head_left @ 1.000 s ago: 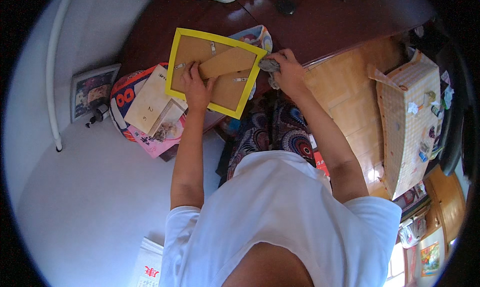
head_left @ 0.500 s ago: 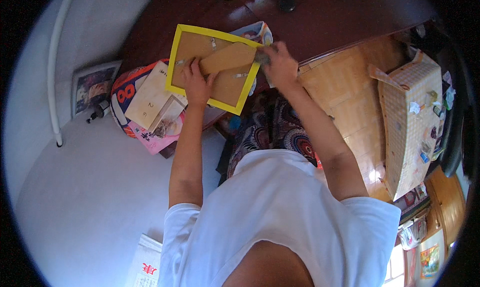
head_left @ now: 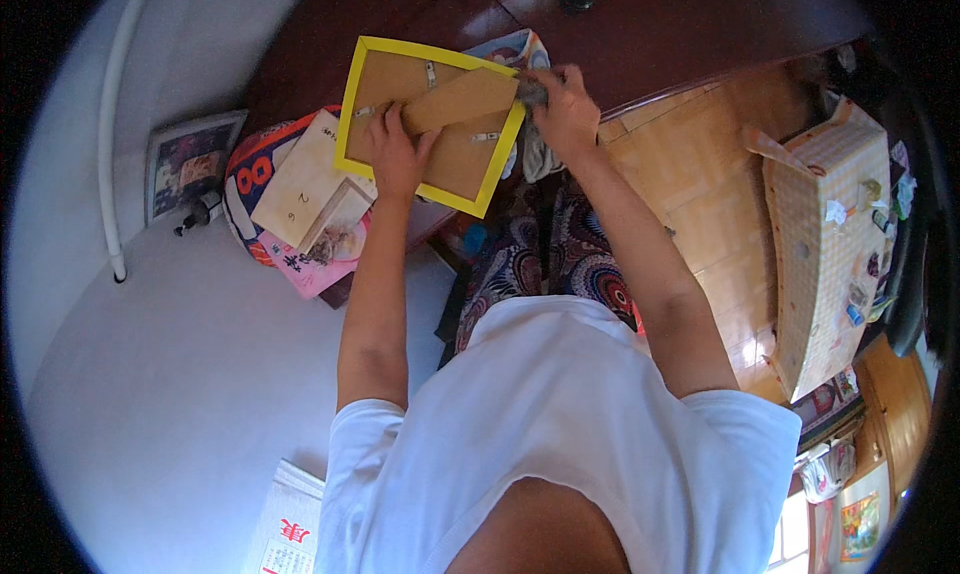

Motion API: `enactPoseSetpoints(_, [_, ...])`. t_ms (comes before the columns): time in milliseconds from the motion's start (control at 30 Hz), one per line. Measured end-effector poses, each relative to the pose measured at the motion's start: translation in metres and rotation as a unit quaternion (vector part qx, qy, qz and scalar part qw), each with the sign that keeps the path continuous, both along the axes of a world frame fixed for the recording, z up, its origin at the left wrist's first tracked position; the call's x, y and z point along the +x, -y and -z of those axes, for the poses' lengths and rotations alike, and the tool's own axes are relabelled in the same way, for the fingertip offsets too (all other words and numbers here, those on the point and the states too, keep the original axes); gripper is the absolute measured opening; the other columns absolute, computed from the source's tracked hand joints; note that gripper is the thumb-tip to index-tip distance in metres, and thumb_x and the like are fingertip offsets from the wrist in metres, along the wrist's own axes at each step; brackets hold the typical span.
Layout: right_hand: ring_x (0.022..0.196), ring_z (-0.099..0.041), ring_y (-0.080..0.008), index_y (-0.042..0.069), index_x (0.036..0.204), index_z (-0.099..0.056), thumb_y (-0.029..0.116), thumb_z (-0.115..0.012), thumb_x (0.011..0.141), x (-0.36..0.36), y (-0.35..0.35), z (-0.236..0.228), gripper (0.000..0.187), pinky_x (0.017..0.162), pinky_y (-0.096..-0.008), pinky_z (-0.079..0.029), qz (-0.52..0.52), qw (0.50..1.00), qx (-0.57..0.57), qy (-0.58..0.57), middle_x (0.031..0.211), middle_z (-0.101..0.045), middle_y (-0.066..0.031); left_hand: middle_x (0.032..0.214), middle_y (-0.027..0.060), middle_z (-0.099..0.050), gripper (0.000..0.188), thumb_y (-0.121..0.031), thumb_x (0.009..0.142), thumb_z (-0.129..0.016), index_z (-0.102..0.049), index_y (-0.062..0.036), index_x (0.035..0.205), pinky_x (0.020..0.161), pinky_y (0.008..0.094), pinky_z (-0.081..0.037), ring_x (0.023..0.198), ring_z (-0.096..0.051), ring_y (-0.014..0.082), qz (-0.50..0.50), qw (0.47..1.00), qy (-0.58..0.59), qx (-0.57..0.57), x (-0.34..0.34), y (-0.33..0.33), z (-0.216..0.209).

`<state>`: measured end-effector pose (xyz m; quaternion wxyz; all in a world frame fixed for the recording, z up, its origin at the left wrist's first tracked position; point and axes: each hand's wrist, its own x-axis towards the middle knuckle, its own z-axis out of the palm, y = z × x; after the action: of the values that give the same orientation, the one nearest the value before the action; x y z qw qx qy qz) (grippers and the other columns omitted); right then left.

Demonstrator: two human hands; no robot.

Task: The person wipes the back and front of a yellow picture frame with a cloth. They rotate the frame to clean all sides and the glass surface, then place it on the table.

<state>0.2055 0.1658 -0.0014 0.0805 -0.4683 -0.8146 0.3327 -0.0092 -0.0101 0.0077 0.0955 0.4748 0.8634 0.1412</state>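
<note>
A picture frame (head_left: 350,104) with a yellow rim lies back side up, showing its brown backing board, metal clips and brown stand leg (head_left: 455,104). My left hand (head_left: 398,154) grips the frame from its near side, fingers and thumb around the lower part of the stand leg. At the frame's right edge, my right hand (head_left: 567,114) is closed on a dark grey bunched cloth (head_left: 532,92), pressed against the rim; blur hides its exact shape. Below that hand, a paler grey cloth (head_left: 540,156) hangs at the table edge.
Left of the frame, a wooden board (head_left: 290,194), a pink sheet (head_left: 315,274) and a red-and-blue bag (head_left: 245,179) are piled. A dark red table (head_left: 660,34) extends beyond. A framed photo (head_left: 190,169) leans on the wall. To the right stands a cloth-covered table (head_left: 815,264) with small items.
My right hand has shifted slightly along the frame's right edge with the grey cloth. The frame appears a little turned and higher in view; my left hand keeps its place on it.
</note>
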Motion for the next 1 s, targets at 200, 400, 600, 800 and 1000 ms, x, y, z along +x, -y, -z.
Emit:
enactPoseSetpoints(200, [0.101, -0.067, -0.036, 0.022, 0.121, -0.067, 0.007, -0.069, 0.082, 0.003, 0.062, -0.005, 0.043, 0.08, -0.0456, -0.058, -0.018, 0.998, -0.052, -0.002, 0.123, -0.054, -0.0138, 0.141, 0.026, -0.045, 0.079, -0.043, 0.083, -0.079, -0.046, 0.0002, 0.141, 0.11, 0.0518, -0.038, 0.129, -0.044, 0.0465, -0.03, 0.999, 0.018, -0.033, 0.005, -0.005, -0.005])
enactPoseSetpoints(400, [0.093, -0.068, -0.0314, 0.027, 0.116, -0.071, 0.008, -0.071, 0.079, 0.025, 0.111, -0.007, 0.042, 0.075, -0.0423, -0.06, -0.166, 0.984, -0.029, -0.058, 0.116, -0.054, -0.0114, 0.142, 0.0246, -0.044, 0.083, -0.045, 0.081, -0.081, -0.046, -0.0002, 0.141, 0.11, 0.0515, -0.038, 0.13, -0.043, 0.0457, -0.025, 0.999, 0.004, -0.027, 0.001, -0.002, -0.004])
enactPoseSetpoints(600, [0.095, -0.067, -0.032, 0.026, 0.116, -0.071, 0.006, -0.071, 0.076, 0.012, 0.074, -0.009, 0.045, 0.077, -0.0414, -0.059, -0.032, 0.996, -0.02, -0.077, 0.114, -0.056, -0.0107, 0.144, 0.0227, -0.043, 0.086, -0.046, 0.077, -0.084, -0.047, -0.0018, 0.141, 0.112, 0.0505, -0.038, 0.132, -0.043, 0.0437, 0.004, 0.999, 0.035, -0.006, 0.001, 0.0, -0.011])
enactPoseSetpoints(800, [0.101, -0.066, -0.0345, 0.028, 0.116, -0.07, 0.002, -0.07, 0.076, 0.028, 0.16, -0.007, 0.048, 0.08, -0.0426, -0.059, -0.136, 0.986, -0.074, -0.053, 0.115, -0.055, -0.0128, 0.144, 0.0218, -0.044, 0.087, -0.046, 0.075, -0.085, -0.047, -0.0021, 0.14, 0.112, 0.0496, -0.038, 0.132, -0.044, 0.0431, -0.012, 1.0, 0.012, -0.019, 0.001, 0.001, -0.005])
enactPoseSetpoints(1000, [0.1, -0.066, -0.0363, 0.024, 0.117, -0.071, 0.002, -0.067, 0.078, 0.011, 0.078, -0.02, 0.045, 0.082, -0.0443, -0.058, -0.011, 0.998, -0.056, -0.031, 0.118, -0.055, -0.0132, 0.145, 0.021, -0.044, 0.087, -0.047, 0.074, -0.085, -0.049, -0.0028, 0.139, 0.112, 0.0493, -0.039, 0.132, -0.044, 0.0429, -0.014, 1.0, 0.025, -0.007, 0.001, 0.001, -0.005])
